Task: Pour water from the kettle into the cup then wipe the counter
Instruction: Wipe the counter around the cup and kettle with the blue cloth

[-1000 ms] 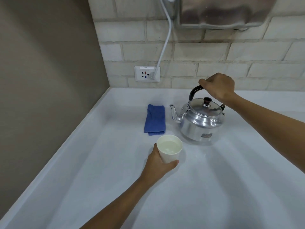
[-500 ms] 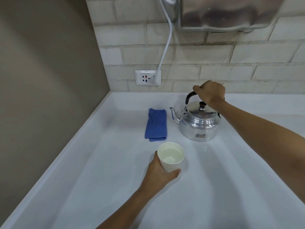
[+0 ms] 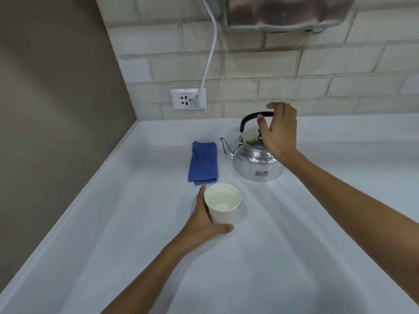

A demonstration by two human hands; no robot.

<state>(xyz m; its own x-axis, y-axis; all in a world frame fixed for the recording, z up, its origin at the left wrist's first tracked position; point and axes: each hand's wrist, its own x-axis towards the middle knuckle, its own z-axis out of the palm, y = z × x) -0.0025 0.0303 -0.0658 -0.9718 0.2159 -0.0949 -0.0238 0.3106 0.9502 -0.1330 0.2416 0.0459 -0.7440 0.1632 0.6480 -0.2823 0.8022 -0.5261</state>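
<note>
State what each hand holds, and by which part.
Left hand grips the cup by its side wall. Right hand is open above the kettle, holding nothing.

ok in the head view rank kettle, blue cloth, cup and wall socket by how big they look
1. kettle, clearly largest.
2. blue cloth.
3. cup and wall socket look about alike; the cup sits nearer the camera, so ranking them is unsure.
</note>
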